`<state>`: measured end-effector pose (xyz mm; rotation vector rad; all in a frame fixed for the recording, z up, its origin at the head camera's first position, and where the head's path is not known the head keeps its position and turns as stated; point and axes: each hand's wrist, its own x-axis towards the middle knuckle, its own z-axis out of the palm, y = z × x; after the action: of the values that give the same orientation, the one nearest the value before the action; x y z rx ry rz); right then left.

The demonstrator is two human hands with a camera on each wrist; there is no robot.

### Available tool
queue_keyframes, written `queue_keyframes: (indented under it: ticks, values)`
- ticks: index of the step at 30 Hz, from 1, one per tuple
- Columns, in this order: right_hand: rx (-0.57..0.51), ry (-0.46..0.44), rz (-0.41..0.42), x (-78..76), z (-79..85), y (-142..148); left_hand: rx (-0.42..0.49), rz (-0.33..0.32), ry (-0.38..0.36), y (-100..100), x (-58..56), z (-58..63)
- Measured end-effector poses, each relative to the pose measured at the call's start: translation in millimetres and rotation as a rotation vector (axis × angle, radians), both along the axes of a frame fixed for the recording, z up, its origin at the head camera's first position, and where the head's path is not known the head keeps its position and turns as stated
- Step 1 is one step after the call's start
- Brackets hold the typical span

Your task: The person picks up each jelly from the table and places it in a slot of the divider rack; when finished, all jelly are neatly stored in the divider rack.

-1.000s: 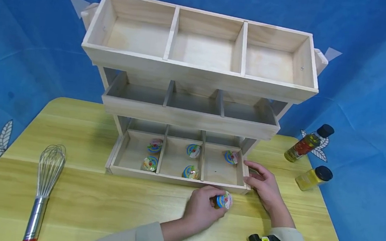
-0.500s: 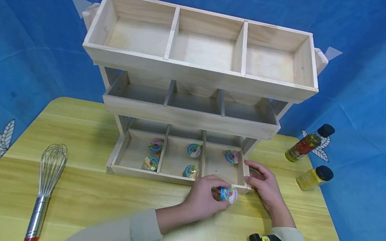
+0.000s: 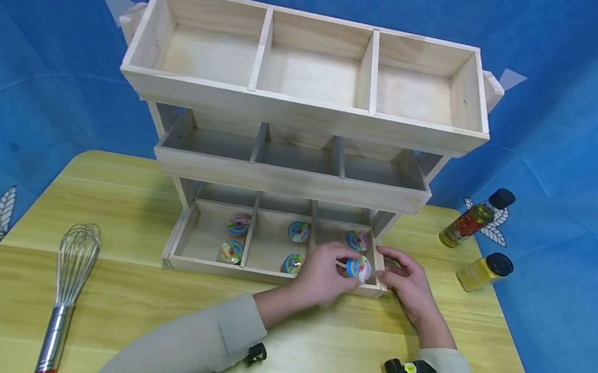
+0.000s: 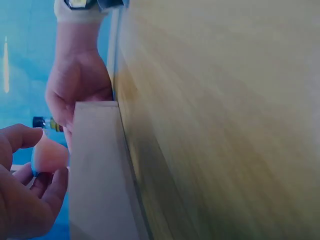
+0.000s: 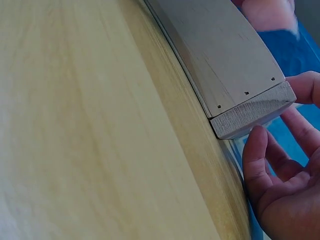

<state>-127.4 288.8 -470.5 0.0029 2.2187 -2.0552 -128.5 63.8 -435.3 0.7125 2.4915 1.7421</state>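
In the head view my left hand (image 3: 322,275) pinches a small jelly cup (image 3: 358,268) with a printed foil lid, over the bottom tray's right compartment. Its pale, pinkish body (image 4: 50,156) shows between thumb and fingers in the left wrist view. My right hand (image 3: 407,288) grips the right end of the three-tier wooden rack (image 3: 268,275), at the bottom tray's side wall. Up close in the right wrist view, curled fingers of the right hand (image 5: 287,185) touch that wall. Several more jelly cups (image 3: 298,232) lie in the bottom tray, spread over its compartments.
A whisk (image 3: 68,290) lies on the table at left. An oil bottle (image 3: 472,223) and a yellow jar with a black lid (image 3: 484,273) stand at right. The rack's top tier (image 3: 307,108) and middle tier (image 3: 294,177) overhang the bottom tray. Blue cloth (image 3: 571,148) hangs behind.
My left hand has moved forward with the jelly cup, from in front of the tray to over its right compartment. The right hand has stayed at the rack's right end.
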Motion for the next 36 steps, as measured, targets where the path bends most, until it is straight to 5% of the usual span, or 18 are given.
queue_keyframes:
  ticks: [9, 14, 27, 36]
  values:
    - [0.01, -0.006, -0.001, 1.3, 3.6, -3, -0.27, 0.072, -0.001, 9, -23.9, -7.4]
    - [0.0, -0.007, -0.001, 0.2, 1.5, -1, -0.372, 0.011, -0.051, 14, -33.2, -7.2]
    - [-0.006, -0.004, 0.0, 2.4, 3.3, -2, -0.447, -0.128, -0.192, 20, -45.4, -1.5]
    - [0.004, 0.001, -0.002, 2.4, 3.8, -3, -0.407, -0.247, -0.248, 19, -50.9, -2.0]
